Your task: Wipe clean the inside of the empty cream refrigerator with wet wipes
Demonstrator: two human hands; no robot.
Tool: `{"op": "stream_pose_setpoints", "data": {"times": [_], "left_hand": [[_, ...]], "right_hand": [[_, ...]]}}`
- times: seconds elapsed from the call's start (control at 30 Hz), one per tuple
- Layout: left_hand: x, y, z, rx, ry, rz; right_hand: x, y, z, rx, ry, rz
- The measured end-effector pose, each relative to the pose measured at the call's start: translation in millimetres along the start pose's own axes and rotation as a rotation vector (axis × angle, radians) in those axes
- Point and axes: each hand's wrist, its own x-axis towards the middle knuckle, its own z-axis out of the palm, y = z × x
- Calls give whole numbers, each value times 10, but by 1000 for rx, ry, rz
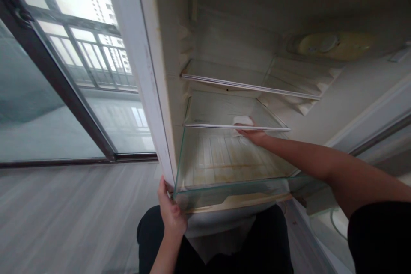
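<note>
I have my right arm reaching into an open refrigerator [165,51]. My right hand [253,134] is under the front edge of a middle glass shelf [221,109], partly seen through it. Its fingers are closed on a white cloth [243,120] above a stained, ribbed surface [221,158]. My left hand [173,212] grips the lower left front edge of the refrigerator, beside the corner of a clear, green-edged drawer or glass panel [231,188]. Some of the left fingers are hidden behind that edge.
Higher up is another glass shelf [250,83]. A yellowish light cover [334,46] shows at upper right. Left of the refrigerator are a dark-framed sliding glass door [64,90] and wood-look flooring [80,209]. My knees [268,231] are close to the refrigerator's front.
</note>
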Motion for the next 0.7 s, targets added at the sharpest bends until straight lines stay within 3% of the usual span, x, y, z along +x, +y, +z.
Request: {"op": "stream_pose_setpoints", "data": {"times": [0.17, 0.4, 0.7], "left_hand": [[3, 16, 14, 14, -22, 60], [3, 24, 4, 49, -37, 89], [15, 57, -5, 87, -60, 138]], "right_hand": [[-285, 231, -52, -182, -3, 172], [-525, 209, -80, -334, -132, 311], [-371, 4, -247, -454, -358, 463]]}}
